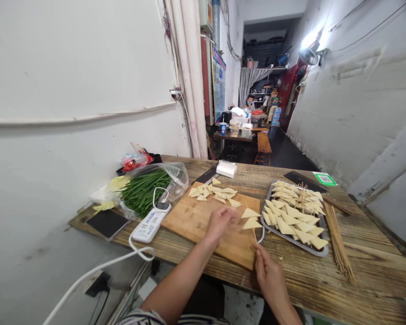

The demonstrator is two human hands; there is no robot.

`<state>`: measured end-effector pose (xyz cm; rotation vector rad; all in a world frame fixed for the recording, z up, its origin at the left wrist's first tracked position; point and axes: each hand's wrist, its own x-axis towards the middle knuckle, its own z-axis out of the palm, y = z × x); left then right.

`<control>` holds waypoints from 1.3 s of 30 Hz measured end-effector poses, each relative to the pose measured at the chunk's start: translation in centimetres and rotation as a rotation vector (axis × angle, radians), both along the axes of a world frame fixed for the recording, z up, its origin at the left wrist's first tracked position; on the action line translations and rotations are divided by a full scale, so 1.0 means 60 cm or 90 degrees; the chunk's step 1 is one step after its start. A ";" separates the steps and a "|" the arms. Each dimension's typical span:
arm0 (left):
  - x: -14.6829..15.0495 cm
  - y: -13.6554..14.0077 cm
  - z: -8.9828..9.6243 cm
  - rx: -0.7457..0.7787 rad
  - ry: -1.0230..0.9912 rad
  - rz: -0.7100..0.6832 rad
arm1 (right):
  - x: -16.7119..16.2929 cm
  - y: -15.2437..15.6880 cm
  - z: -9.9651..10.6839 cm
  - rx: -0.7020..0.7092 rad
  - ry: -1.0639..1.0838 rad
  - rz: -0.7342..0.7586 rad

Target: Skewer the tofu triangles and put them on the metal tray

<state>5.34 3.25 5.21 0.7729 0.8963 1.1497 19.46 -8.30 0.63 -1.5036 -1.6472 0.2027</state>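
My right hand (269, 268) is closed around the lower end of a bamboo skewer (255, 235), which points up and away from me. Pale triangular slices, like tofu, are threaded on its upper part; one slice (252, 223) sits lowest. Over the wooden cutting board (203, 228) hovers my left hand (221, 222), its fingertips smeared by motion, so I cannot make out whether they pinch anything. Loose triangular slices (228, 193) lie scattered at the board's far side, beyond that hand. Right of the board, a metal tray (325, 248) carries several skewers loaded with the same slices.
Bare skewers (338, 243) lie in a bundle right of the tray. A white power strip (152, 223) with its cable, bagged green chives (145, 187) and a dark tablet (107, 223) occupy the left. A cleaver (206, 175) and tissue pack (226, 169) lie behind the board.
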 end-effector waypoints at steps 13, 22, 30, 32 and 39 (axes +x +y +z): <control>0.000 0.105 0.002 0.495 0.464 -0.155 | 0.030 -0.027 -0.007 -0.035 0.076 -0.012; -0.057 0.048 -0.001 0.612 0.794 -0.214 | 0.033 -0.030 -0.008 -0.061 0.102 0.000; -0.007 0.023 -0.018 0.301 1.014 0.111 | 0.031 -0.027 -0.009 -0.060 0.125 0.008; 0.002 0.029 -0.016 0.301 0.984 0.100 | 0.031 -0.027 -0.010 -0.060 0.129 0.012; 0.009 0.020 -0.027 0.383 0.684 -0.016 | 0.035 -0.028 -0.019 -0.065 0.161 0.025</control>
